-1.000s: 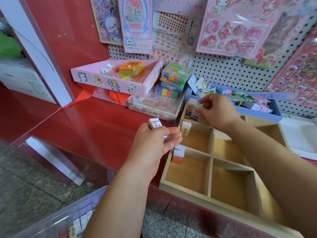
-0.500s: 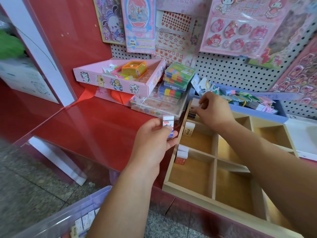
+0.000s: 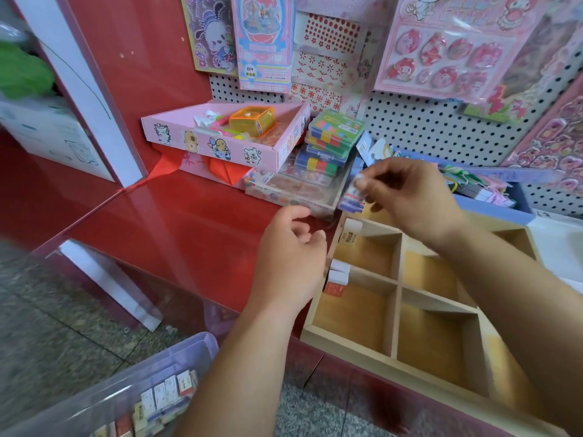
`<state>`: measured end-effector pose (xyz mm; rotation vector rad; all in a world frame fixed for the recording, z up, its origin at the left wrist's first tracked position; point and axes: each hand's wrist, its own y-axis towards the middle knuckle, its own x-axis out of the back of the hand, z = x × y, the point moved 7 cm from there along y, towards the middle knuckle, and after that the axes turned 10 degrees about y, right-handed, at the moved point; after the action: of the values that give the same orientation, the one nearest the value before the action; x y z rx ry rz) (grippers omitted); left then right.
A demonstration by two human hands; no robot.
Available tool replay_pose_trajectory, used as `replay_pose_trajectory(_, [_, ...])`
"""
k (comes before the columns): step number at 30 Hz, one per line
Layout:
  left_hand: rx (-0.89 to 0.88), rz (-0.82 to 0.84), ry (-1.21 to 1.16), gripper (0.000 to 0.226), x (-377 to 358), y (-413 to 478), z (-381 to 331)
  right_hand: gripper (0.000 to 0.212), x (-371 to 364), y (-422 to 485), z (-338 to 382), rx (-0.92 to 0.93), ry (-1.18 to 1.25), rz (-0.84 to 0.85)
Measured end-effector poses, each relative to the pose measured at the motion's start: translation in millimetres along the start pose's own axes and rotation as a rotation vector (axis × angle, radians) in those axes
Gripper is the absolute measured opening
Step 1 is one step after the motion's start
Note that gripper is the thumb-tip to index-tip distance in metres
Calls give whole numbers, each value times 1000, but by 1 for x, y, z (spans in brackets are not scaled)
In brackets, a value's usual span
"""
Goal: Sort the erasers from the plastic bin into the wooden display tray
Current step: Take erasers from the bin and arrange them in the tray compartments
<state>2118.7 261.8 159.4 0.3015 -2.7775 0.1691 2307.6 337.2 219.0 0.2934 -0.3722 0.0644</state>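
Observation:
My right hand point(image 3: 407, 197) pinches a small white and blue eraser point(image 3: 353, 197) above the far left corner of the wooden display tray point(image 3: 397, 280). Just left of the tray's edge, my left hand point(image 3: 288, 257) hovers over the red counter, fingers loosely curled around nothing. A white eraser point(image 3: 350, 231) stands in the tray's upper left compartment. Two more erasers point(image 3: 337, 275) lean at the left wall of the compartment below. The clear plastic bin point(image 3: 176, 357) sits at the bottom left with several erasers point(image 3: 164, 395) inside.
A pink cardboard box point(image 3: 220, 143) holding an orange case sits at the back of the red counter point(image 3: 176, 222). Stacked colourful packs point(image 3: 328, 143) stand beside it. A blue tray point(image 3: 492, 209) of stationery lies behind the wooden tray. Sticker packs hang on the pegboard point(image 3: 426, 121).
The eraser passed from my left hand to my right hand, which lifted off the tray corner to take it. My left hand has drawn back with nothing in it.

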Motion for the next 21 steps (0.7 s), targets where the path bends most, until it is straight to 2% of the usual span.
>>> replay_pose_trajectory(2, [-34,-16,192,20,6,1,2,11,18,12,-22,-56,-198,-78])
replay_pose_trajectory(4, [-7,50,267,16,2,0,8,13,24,16,-41,-91,-331,-79])
replay_pose_trajectory(8, [35,184,287,20,-10,-4,12,16,12,18,-62,-107,-337,-58])
replay_pose_trajectory(12, [60,259,272,25,-15,-7,12,15,1,23,-57,-45,-409,-105])
replay_pose_trajectory(17, [55,234,276,23,-14,-11,11,17,2,25,-57,-7,-467,-111])
replay_pose_trajectory(21, [63,202,263,21,-11,-16,12,22,7,20,-59,-58,-384,-111])
